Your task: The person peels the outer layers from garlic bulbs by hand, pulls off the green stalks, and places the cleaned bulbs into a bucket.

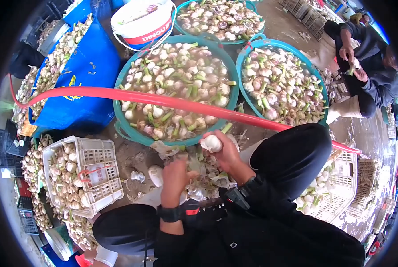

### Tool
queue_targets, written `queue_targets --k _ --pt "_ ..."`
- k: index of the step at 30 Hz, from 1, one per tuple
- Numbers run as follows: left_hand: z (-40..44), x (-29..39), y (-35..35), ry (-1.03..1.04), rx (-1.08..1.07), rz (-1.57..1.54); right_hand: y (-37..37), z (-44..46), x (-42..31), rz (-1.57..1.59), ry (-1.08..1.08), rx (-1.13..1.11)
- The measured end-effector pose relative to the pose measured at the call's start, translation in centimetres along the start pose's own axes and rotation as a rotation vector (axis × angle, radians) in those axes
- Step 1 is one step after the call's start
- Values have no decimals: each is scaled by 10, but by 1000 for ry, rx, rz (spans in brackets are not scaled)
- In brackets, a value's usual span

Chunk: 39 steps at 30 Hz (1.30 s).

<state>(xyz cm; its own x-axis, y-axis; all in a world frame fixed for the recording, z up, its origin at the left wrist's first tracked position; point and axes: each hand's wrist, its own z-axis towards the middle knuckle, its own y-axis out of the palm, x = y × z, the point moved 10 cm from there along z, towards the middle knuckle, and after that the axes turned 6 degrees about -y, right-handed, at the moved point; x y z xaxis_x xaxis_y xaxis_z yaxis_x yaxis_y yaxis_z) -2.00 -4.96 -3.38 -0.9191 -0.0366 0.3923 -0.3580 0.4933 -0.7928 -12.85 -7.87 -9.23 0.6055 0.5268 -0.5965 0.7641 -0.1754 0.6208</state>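
My right hand (228, 156) is closed around a white garlic bulb (211, 143), whose green stem end pokes out above the fingers. To its left, my left hand (175, 175) is raised and apart from the bulb. Its fingers are smeared by motion, so I cannot make out how they are held. Loose garlic skins (214, 179) lie on the ground beneath both hands. Just beyond them stands a green tub (120, 107) of garlic bulbs in murky water.
A red pipe (163, 99) crosses over the tub. Another green tub (240, 66) of garlic stands to the right. White crates (102, 189) of garlic flank my legs. A white bucket (141, 26) and blue container (92, 66) are farther off. A co-worker's hands (350, 55) hold garlic at right.
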Motion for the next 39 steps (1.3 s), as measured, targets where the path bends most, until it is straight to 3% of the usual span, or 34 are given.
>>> queue_targets --k 2,3,7,9,10,13,15,18,20,22,24,25,26,28,29,30,31,32,33,34,35,39 --pt "3 -4 -7 -82 178 -691 5 1 -19 -101 -227 -35" --pt "5 6 -7 -98 132 -862 10 -2 -23 -180 -266 -90" --pt "15 22 6 -125 32 -748 14 -7 -18 -276 -264 -147" --pt "18 29 9 28 56 -1127 12 -4 -10 78 -134 -159" --pt "18 29 13 26 49 -1128 10 -3 -9 80 -133 -151" --pt "17 35 8 129 73 -1230 20 -1 6 571 85 -240" --pt "11 46 10 240 -155 -1436 20 -2 9 546 108 -206" --pt "-8 36 -3 268 -208 -1420 11 -2 8 412 115 -67" --pt "3 9 18 150 -272 -1467 -3 -1 1 136 35 -19" --pt "28 -23 68 183 -46 -36 1 0 0 109 11 -53" --pt "33 -28 65 56 -2 89 1 -1 -14 -198 -119 -43" --pt "39 -35 58 -60 30 217 -1 -2 -19 -166 -160 0" --pt "39 -34 52 -47 37 218 -5 -1 -19 -176 -230 17" --pt "56 -24 1 -127 314 169 -23 10 -10 -163 -343 37" --pt "69 -26 -13 -134 410 81 -22 15 -9 -219 -341 -74" --pt "91 -35 -13 -120 513 69 -14 14 -6 3 -326 -171" --pt "106 -30 -12 -25 555 129 -16 12 -5 -151 -312 -113" --pt "147 -58 28 22 598 204 -7 8 -5 -179 -320 -200" --pt "151 -33 8 -28 549 196 -5 15 5 -205 -338 -356" --pt "143 -21 -6 35 604 177 -10 21 15 -227 -243 -353" --pt "139 -19 -15 50 579 55 -6 24 -16 -255 -307 -353" --pt "127 -19 -28 36 366 -347 9 22 -47 -273 -298 -309"
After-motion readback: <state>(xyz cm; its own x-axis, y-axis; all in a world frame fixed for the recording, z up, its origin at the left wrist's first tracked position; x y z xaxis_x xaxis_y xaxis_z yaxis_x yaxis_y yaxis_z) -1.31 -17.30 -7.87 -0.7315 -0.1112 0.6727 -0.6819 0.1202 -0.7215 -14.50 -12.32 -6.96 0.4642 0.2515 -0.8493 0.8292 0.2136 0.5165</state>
